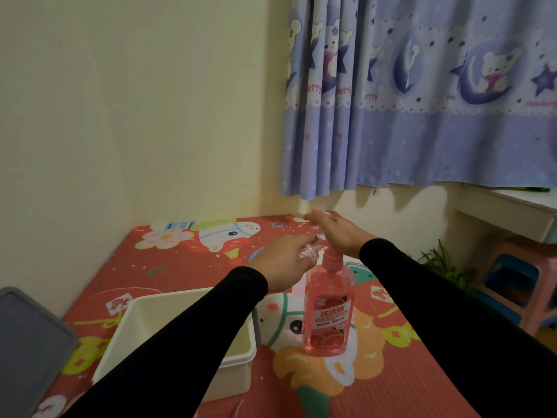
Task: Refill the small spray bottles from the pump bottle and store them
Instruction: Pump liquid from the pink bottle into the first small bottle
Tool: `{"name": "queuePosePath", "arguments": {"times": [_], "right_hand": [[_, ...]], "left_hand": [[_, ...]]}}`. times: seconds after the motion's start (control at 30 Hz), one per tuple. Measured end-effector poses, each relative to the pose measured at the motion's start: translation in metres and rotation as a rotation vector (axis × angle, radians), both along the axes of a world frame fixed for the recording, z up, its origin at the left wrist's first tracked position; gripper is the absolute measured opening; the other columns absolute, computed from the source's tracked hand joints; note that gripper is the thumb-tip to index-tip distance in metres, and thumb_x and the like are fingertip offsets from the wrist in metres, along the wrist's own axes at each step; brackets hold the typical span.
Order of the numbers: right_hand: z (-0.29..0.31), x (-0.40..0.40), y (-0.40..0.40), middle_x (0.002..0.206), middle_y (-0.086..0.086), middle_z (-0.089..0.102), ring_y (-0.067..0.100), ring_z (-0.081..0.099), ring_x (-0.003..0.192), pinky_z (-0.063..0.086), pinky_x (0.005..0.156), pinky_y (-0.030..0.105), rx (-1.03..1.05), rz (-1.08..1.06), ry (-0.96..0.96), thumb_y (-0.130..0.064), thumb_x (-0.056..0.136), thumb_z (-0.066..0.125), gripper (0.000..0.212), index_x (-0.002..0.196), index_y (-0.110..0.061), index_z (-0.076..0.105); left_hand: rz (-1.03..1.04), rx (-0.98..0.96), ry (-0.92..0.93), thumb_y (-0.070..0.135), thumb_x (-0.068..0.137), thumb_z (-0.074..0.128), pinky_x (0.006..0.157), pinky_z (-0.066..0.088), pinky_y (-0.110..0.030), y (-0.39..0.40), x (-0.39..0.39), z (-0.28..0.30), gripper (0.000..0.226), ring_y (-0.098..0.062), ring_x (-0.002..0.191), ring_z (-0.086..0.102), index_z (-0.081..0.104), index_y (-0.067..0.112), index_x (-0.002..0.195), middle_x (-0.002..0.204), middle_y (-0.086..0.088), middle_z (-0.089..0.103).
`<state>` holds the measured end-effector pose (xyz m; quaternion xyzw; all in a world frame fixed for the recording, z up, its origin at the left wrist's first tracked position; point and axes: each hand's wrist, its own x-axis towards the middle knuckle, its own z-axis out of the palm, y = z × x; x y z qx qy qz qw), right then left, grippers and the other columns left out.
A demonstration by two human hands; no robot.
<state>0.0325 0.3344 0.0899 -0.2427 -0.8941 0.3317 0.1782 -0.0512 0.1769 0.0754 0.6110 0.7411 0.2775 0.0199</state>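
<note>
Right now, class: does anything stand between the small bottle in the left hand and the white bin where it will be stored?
Nothing visible does. The left hand holds the small spray bottle at the pump bottle's nozzle; the white bin sits open-topped just below.

Small clear spray bottle (308, 252) mostly hidden inside left hand (283, 260); fill level unreadable. Right hand (337, 233) fingertips motion-blurred, covering the pump bottle (329, 309) head. White bin (238, 362) interior blocked by left sleeve. Grey lid (27, 345) cut off at left edge.
</note>
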Motion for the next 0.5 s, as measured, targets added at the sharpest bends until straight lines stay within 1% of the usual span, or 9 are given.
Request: {"name": "queuePosePath", "arguments": {"times": [0.1, 0.17, 0.23, 0.3, 0.37, 0.43, 0.5], "right_hand": [[-0.008, -0.001, -0.001, 0.149, 0.003, 0.045, 0.019, 0.039, 0.138, 0.027, 0.116, 0.037, 0.075, 0.009, -0.057, -0.045, 0.103, 0.016, 0.054, 0.141, -0.023, 0.049], [-0.006, -0.001, -0.001, 0.150, 0.003, 0.044, 0.019, 0.038, 0.139, 0.027, 0.116, 0.035, 0.105, 0.009, -0.081, -0.041, 0.104, 0.016, 0.052, 0.141, -0.022, 0.048], [-0.003, 0.000, -0.001, 0.151, 0.004, 0.043, 0.019, 0.037, 0.140, 0.025, 0.117, 0.035, 0.100, 0.015, -0.079, -0.042, 0.103, 0.018, 0.052, 0.142, -0.021, 0.047], [0.003, 0.001, 0.000, 0.151, 0.004, 0.042, 0.018, 0.036, 0.140, 0.023, 0.118, 0.037, 0.067, 0.012, -0.048, -0.049, 0.101, 0.019, 0.057, 0.142, -0.020, 0.046], [0.007, 0.002, 0.003, 0.150, 0.000, 0.044, 0.016, 0.037, 0.140, 0.025, 0.117, 0.035, 0.041, 0.014, -0.019, -0.055, 0.099, 0.019, 0.060, 0.142, -0.024, 0.048], [0.006, 0.002, 0.004, 0.149, 0.000, 0.045, 0.017, 0.039, 0.139, 0.025, 0.117, 0.035, 0.037, 0.014, -0.014, -0.057, 0.099, 0.018, 0.061, 0.140, -0.024, 0.049], [-0.001, -0.001, 0.003, 0.148, 0.002, 0.046, 0.017, 0.039, 0.139, 0.025, 0.118, 0.038, 0.044, 0.022, -0.024, -0.051, 0.101, 0.018, 0.059, 0.139, -0.021, 0.051]], "left_hand": [[-0.002, -0.016, -0.014, 0.034, 0.098, 0.047, 0.081, 0.034, -0.027, 0.000, 0.001, -0.006, 0.038, -0.021, 0.112, 0.051, 0.046, 0.024, 0.135, 0.127, -0.001, 0.056], [0.001, -0.030, -0.016, 0.034, 0.098, 0.047, 0.083, 0.038, -0.029, -0.001, 0.002, -0.005, 0.037, -0.021, 0.110, 0.051, 0.047, 0.024, 0.134, 0.127, -0.002, 0.057], [-0.004, -0.041, -0.016, 0.034, 0.098, 0.048, 0.085, 0.037, -0.028, -0.002, 0.002, -0.001, 0.038, -0.021, 0.113, 0.051, 0.047, 0.022, 0.134, 0.130, -0.004, 0.055], [-0.013, -0.027, -0.018, 0.034, 0.097, 0.049, 0.088, 0.036, -0.027, -0.002, 0.001, 0.003, 0.040, -0.022, 0.118, 0.050, 0.046, 0.021, 0.136, 0.134, -0.003, 0.053], [-0.008, -0.018, -0.022, 0.035, 0.097, 0.049, 0.090, 0.035, -0.025, -0.002, 0.001, 0.006, 0.043, -0.021, 0.123, 0.049, 0.044, 0.022, 0.138, 0.138, -0.002, 0.051], [-0.013, -0.013, -0.028, 0.035, 0.097, 0.049, 0.090, 0.037, -0.027, -0.001, 0.000, 0.006, 0.041, -0.021, 0.121, 0.050, 0.045, 0.022, 0.136, 0.135, -0.002, 0.053], [-0.020, -0.001, -0.027, 0.033, 0.097, 0.049, 0.088, 0.041, -0.031, -0.001, 0.001, 0.000, 0.037, -0.022, 0.114, 0.053, 0.049, 0.021, 0.131, 0.128, -0.002, 0.057]]}}
